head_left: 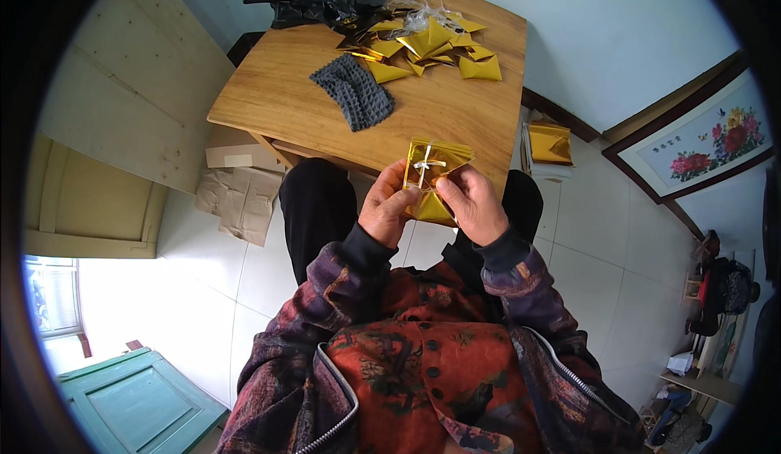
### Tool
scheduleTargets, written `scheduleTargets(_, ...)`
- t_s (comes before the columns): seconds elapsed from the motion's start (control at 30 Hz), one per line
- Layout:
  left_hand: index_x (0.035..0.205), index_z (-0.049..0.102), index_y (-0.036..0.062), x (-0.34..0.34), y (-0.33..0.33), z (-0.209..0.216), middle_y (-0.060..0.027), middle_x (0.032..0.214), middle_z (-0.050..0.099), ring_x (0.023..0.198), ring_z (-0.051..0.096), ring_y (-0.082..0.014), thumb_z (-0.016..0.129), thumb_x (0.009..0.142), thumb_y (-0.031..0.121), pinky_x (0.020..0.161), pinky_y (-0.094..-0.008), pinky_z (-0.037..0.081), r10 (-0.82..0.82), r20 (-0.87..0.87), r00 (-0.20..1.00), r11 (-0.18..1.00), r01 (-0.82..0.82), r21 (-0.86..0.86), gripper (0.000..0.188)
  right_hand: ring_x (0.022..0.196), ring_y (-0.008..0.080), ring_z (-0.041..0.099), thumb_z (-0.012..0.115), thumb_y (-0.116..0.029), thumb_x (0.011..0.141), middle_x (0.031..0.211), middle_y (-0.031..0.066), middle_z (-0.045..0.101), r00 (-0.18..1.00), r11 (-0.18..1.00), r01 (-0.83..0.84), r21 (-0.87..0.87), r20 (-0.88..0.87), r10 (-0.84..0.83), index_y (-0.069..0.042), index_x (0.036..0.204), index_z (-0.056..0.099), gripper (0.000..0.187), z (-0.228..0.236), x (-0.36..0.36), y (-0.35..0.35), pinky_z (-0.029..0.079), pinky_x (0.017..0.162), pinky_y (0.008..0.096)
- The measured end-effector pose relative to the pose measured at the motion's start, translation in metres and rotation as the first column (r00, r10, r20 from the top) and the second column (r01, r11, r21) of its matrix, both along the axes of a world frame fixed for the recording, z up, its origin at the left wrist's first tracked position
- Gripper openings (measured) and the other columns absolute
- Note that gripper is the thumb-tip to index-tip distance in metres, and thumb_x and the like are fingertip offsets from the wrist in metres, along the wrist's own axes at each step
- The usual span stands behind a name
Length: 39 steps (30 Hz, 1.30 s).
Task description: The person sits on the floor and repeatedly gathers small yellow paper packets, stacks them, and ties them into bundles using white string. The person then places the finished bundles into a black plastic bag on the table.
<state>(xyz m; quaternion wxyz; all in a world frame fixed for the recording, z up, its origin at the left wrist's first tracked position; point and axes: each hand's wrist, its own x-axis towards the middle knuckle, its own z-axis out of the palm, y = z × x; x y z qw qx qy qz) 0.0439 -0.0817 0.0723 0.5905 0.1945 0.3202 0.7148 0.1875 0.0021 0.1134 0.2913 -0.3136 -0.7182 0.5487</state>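
A bundle of gold foil paper (pixel 431 206), tied with a white ribbon (pixel 425 165) knotted in the middle, is held between my two hands just off the table's near edge. My left hand (pixel 386 206) grips its left side, thumb on the front. On the right side, my right hand (pixel 472 204) pinches it with the thumb pressed on the foil. The fingers behind the bundle are partly hidden. Several folded gold foil pieces (pixel 427 41) lie heaped at the table's far side.
On the wooden table (pixel 272 88) lie a grey textured cloth (pixel 354 92), a black plastic bag (pixel 325 0) and clear plastic strips (pixel 423 13). Brown cardboard (pixel 237 202) rests on the floor at left. More gold sheets (pixel 550 143) stand right of the table, near a framed flower picture (pixel 704 138).
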Motion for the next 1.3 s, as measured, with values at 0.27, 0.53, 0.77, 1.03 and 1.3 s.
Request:
scheduleTargets(0.27,0.131,0.044,-0.0013,0.001,0.003,-0.003,-0.008,0.116,0.058,0.104,0.056,-0.0154,0.058,0.088,0.002,0.091,-0.0292,0.046,-0.016,-0.093,0.996,0.999,0.012,-0.044,0.046,0.077,0.0248,0.058,0.065,0.0,0.074,0.083,0.0058,0.055,0.964,0.531,-0.173,0.829,0.252,-0.08,-0.007,0.094,0.063,0.021,0.034,-0.001,-0.012,0.049,0.066,0.0362)
scheduleTargets(0.53,0.128,0.046,-0.001,0.001,0.001,-0.005,-0.0065,0.11,0.059,0.096,0.058,-0.014,0.061,0.088,0.004,0.084,-0.027,0.048,-0.029,-0.124,0.992,0.998,0.022,-0.059,0.043,0.077,0.0231,0.055,0.062,-0.009,0.078,0.078,0.0043,0.05,0.904,0.364,-0.352,0.862,0.414,-0.105,-0.009,0.084,0.057,0.008,0.043,-0.012,-0.005,0.048,0.066,0.0356)
scheduleTargets(0.77,0.125,0.05,-0.0022,0.004,0.003,-0.006,-0.0058,0.105,0.061,0.093,0.059,-0.0124,0.06,0.087,0.003,0.082,-0.0257,0.048,-0.02,-0.087,0.996,0.999,0.016,-0.038,0.04,0.078,0.0235,0.055,0.061,-0.009,0.077,0.079,0.0051,0.05,0.876,0.359,-0.392,0.847,0.462,-0.134,-0.008,0.08,0.054,0.008,0.048,-0.01,-0.003,0.047,0.066,0.0363)
scheduleTargets(1.03,0.124,0.05,-0.0044,0.003,0.004,-0.004,-0.0068,0.105,0.062,0.092,0.06,-0.0131,0.06,0.086,0.003,0.084,-0.0258,0.047,-0.01,-0.047,0.999,0.999,0.008,-0.048,0.039,0.08,0.0208,0.055,0.062,-0.01,0.074,0.08,0.004,0.052,0.884,0.295,-0.378,0.878,0.436,-0.167,-0.008,0.076,0.054,0.009,0.044,-0.01,0.0,0.047,0.066,0.0334)
scheduleTargets(1.3,0.126,0.048,-0.0043,0.005,0.005,-0.004,-0.0087,0.107,0.061,0.096,0.059,-0.014,0.061,0.085,0.002,0.087,-0.0267,0.047,-0.017,-0.231,0.973,0.997,-0.002,-0.082,0.044,0.089,0.0249,0.054,0.064,-0.008,0.073,0.098,0.0061,0.055,0.901,0.273,-0.374,0.886,0.417,-0.118,-0.008,0.078,0.059,0.008,0.053,-0.006,0.01,0.049,0.073,0.0366)
